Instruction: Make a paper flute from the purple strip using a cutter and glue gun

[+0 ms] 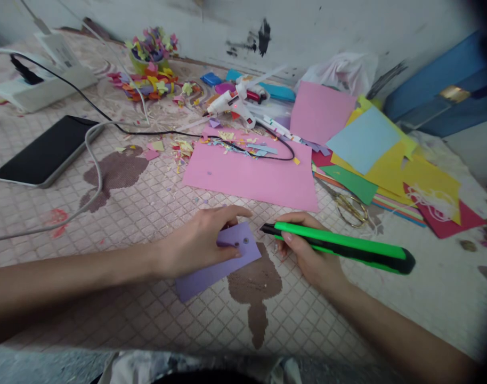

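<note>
My left hand [199, 240] holds a strip of purple card [201, 280] near the front of the table. Its thumb lies across the card and the index finger curves over the far edge. Two small round dark spots, perhaps holes, show close to the card's right end. Just to the right, my right hand [307, 253] is closed around a green and black box cutter [347, 245]. The cutter's black tip points left, a short gap away from the card. Whether any blade is out cannot be made out.
Behind my hands lies a pink sheet [247, 178] with paper scraps and a black cord. A glue gun [237, 106], scissors [349, 208] and coloured papers [387, 170] are farther back. At left are a tablet [43, 152], a power strip [47, 88] and cut paper flowers [147, 85].
</note>
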Motion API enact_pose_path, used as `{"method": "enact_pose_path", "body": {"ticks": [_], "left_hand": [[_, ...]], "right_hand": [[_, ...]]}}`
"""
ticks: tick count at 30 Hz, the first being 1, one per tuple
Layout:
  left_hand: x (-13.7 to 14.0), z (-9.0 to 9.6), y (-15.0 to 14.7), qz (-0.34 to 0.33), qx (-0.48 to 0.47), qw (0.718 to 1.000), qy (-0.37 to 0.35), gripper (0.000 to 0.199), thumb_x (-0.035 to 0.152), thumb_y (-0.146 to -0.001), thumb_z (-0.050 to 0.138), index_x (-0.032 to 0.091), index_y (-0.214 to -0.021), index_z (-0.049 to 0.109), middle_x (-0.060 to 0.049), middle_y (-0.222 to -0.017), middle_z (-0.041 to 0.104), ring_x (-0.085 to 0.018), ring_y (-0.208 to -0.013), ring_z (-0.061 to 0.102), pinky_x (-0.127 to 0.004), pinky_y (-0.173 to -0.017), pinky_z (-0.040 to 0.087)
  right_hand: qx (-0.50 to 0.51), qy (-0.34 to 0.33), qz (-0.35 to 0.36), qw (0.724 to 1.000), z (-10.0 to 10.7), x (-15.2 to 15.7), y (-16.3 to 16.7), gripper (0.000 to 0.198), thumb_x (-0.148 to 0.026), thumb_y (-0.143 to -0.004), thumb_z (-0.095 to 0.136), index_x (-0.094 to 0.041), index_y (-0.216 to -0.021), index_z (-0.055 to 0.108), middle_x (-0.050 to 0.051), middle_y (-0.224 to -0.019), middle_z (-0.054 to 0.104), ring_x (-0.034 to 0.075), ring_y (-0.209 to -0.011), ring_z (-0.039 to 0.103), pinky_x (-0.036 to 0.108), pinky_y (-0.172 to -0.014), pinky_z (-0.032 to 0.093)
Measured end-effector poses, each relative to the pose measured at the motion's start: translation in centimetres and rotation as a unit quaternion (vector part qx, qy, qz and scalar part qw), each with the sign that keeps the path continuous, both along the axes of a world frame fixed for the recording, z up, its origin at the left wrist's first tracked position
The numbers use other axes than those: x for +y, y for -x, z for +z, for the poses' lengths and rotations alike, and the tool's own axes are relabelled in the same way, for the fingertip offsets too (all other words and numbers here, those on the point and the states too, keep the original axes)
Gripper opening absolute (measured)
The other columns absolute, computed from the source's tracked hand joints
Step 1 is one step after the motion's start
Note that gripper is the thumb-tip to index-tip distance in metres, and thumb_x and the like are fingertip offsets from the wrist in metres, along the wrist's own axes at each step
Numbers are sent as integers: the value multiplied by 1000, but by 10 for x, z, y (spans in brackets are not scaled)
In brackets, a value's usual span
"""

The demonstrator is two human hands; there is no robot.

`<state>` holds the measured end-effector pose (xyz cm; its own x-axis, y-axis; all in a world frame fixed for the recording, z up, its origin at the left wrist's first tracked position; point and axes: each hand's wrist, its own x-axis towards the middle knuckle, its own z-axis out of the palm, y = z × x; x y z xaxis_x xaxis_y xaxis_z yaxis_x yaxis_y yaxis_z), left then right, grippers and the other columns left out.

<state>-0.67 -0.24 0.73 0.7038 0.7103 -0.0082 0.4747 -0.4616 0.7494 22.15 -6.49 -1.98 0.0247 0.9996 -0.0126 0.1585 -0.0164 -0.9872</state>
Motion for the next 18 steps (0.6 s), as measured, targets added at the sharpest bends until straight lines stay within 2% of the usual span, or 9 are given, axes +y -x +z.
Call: {"method": "enact_pose_path", "body": {"ticks": [5,8,18], "left_hand": [[6,0,0,-26,-46,994,96,46,22,-77,64,24,-121,49,5,-75,58,-11,-70,56,-22,-64,42],[8,-2,0,-44,-76,986,141,44,18,-79,61,23,-121,47,5,-75,58,-9,-68,55,-20,-62,41],[10,-3,0,-40,-81,987,134,49,14,-78,59,22,-124,46,2,-84,58,-12,-76,56,-23,-69,44]], "right_hand": [[28,-1,0,1000,-1,2,0,13,-27,-85,58,-24,-98,59,-3,-66,61,11,-58,56,24,-51,46],[28,-3,0,1000,-2,3,1,12,-26,-85,58,-24,-97,59,-3,-65,62,11,-57,56,23,-52,45],[49,0,0,999,-5,4,-1,14,-27,-85,58,-25,-99,59,-3,-66,61,11,-57,55,24,-52,45]]}}
